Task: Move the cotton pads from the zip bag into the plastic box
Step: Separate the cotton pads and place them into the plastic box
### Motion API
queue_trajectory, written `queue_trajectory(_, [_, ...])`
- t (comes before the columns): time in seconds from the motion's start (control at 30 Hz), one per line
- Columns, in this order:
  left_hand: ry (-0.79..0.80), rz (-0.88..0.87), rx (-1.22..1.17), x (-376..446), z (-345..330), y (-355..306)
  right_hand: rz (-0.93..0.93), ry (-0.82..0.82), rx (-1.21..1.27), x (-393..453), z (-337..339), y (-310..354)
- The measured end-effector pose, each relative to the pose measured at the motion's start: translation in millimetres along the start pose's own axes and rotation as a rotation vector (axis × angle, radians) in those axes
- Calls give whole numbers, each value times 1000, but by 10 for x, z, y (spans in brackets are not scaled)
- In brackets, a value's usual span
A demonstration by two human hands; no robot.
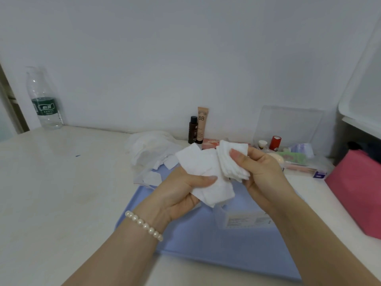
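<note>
My left hand (181,195) grips a loose bunch of white square cotton pads (202,168), thumb across their front. My right hand (261,172) pinches a tidier stack of cotton pads (228,162) between thumb and fingers. Both bunches touch each other above a blue mat (206,240). Behind the left hand lies the crumpled translucent zip bag (150,149), with a few loose pads (153,177) spilled at its near side. A clear plastic box (288,124) stands at the back right against the wall. A clear flat thing with a label (245,219) lies on the mat beneath my hands.
A water bottle (44,100) stands at the far left by the wall. A dark bottle (193,130) and a BB cream tube (202,124) stand behind the hands. Small cosmetics (275,143) crowd the back right. A pink bag (358,190) sits at the right edge.
</note>
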State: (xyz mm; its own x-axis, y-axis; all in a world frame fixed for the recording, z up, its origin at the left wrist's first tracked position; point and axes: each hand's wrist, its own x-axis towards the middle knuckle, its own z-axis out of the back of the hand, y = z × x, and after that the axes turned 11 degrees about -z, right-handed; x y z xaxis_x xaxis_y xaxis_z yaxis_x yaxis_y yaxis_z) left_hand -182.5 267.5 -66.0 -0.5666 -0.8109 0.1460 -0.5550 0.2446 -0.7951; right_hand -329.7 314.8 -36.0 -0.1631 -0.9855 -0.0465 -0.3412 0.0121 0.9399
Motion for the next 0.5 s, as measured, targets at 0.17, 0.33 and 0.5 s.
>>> queue_trajectory(0.17, [113,60,192,-38,-17,22,83,36,-105,-125,-110,103])
queue_trajectory(0.33, [189,75,256,-85,-62,36,135,-93,-285,-166,-220,-3])
queue_trajectory(0.5, [244,89,293,-120,-91,13,173,-158,-397,-129,-211,-50])
